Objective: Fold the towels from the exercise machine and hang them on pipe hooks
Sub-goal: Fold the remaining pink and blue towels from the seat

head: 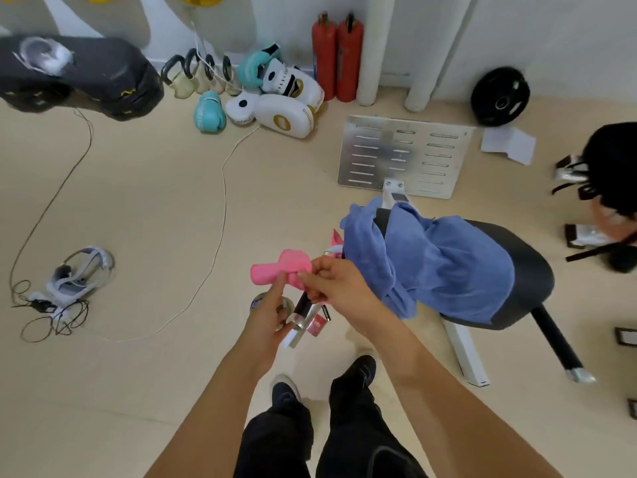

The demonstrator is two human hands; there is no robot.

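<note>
A small pink towel (279, 270) is bunched up in the air in front of me, left of the exercise machine. My right hand (336, 282) pinches its right end. My left hand (270, 313) is just below it, index finger stretched up against the cloth. A large blue towel (444, 267) lies draped over the machine's black seat (532, 270). A bit of pink cloth (336, 241) shows behind the blue towel's left edge. No pipe hooks are in view.
The machine's metal footplate (403, 155) stands beyond the seat. Boxing gloves (275, 112), kettlebells and two red extinguishers (337, 56) line the far wall. Cables and a headset (77, 276) lie on the floor at left. A person (610, 188) crouches at right.
</note>
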